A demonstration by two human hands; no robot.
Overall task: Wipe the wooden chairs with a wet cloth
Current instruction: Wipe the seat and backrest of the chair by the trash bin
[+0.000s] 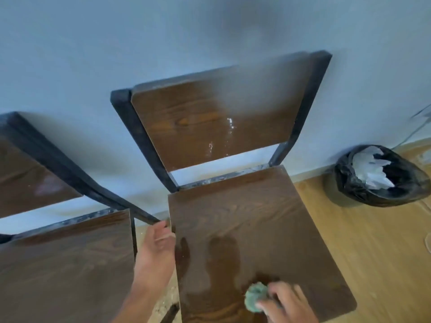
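A dark wooden chair (245, 217) with a black metal frame stands against the pale wall, its seat streaked with wet marks. My right hand (286, 304) presses a crumpled green cloth (255, 297) onto the near part of the seat. My left hand (157, 248) grips the seat's left edge, fingers curled over it. The backrest (210, 122) shows shiny wet spots near its lower middle. A second wooden chair (65, 264) of the same kind stands just to the left, partly cut off by the frame.
A small bin lined with a black bag (377, 178), holding white crumpled material, sits on the light wooden floor (373, 252) to the right of the chair, near the wall. A narrow gap separates the two chairs.
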